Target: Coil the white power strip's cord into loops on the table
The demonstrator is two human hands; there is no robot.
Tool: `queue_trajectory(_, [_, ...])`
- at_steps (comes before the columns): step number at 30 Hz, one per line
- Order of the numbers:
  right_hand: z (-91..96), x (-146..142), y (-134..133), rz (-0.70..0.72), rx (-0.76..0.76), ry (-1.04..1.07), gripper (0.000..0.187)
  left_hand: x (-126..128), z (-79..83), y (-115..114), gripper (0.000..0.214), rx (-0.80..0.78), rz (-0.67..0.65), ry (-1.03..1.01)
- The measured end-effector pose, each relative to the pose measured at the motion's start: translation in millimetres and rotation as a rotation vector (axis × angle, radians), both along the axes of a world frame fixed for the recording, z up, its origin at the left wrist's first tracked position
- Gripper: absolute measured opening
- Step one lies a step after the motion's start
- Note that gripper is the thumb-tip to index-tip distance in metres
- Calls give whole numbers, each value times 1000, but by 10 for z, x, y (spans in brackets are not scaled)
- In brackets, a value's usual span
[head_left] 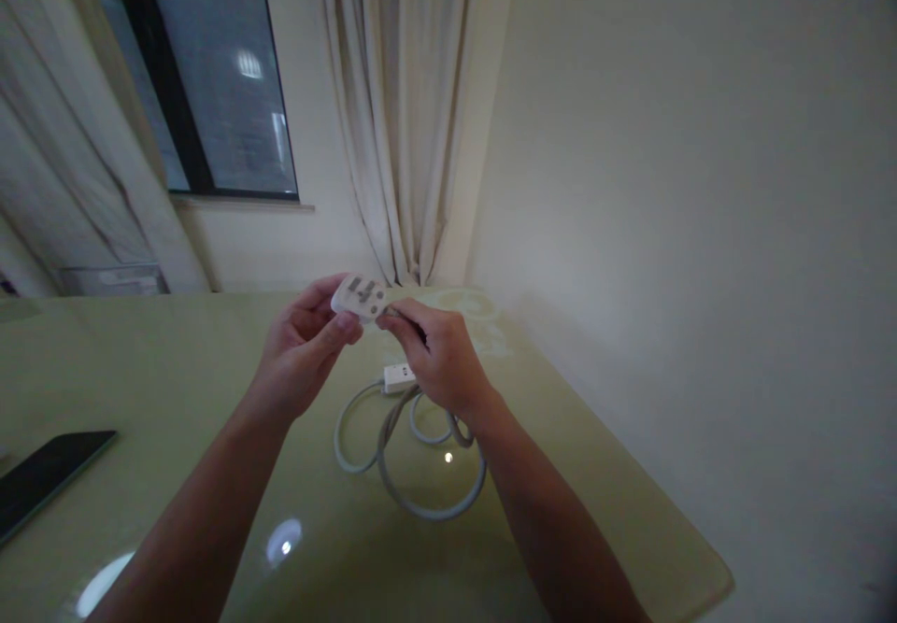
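Note:
My left hand (301, 343) grips a small white socket block (360, 297) between thumb and fingers, held up above the table. The block's upper face carries dark slots and round grey spots. At its right end my right hand (438, 347) is closed in a pinch on a thin grey cable (392, 311). How cable and block join is hidden by the fingers. Below the hands, a coiled white-grey cord (434, 515) lies on the table. A white rectangular piece with dark openings, a second socket piece (399, 377), sits at the coil's top, partly behind my right hand.
The glossy greenish table (294, 511) ends at a wall (665, 231) on the right. A dark flat device (52, 474) lies at the left. Beyond the table are curtains (399, 109) and a window (217, 72). Lamp reflections show on the tabletop.

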State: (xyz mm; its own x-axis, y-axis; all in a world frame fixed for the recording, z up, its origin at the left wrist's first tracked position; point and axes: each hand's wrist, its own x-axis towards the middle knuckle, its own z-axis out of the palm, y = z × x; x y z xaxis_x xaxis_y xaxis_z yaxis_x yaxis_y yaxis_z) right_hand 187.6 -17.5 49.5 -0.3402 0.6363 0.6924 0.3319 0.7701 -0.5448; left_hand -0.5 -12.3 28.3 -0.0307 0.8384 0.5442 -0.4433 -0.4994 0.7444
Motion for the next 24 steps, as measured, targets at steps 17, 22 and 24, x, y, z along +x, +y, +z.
queue_trajectory(17, [6,-5,-13,5,19,2,33,32,21,-21,42,18,56,2])
queue_trajectory(22, [-3,-8,-16,-52,39,-10,30,19,66,-84,43,26,71,119])
queue_trajectory(24, [-7,-16,-23,-94,53,-43,29,35,102,-139,47,39,84,190])
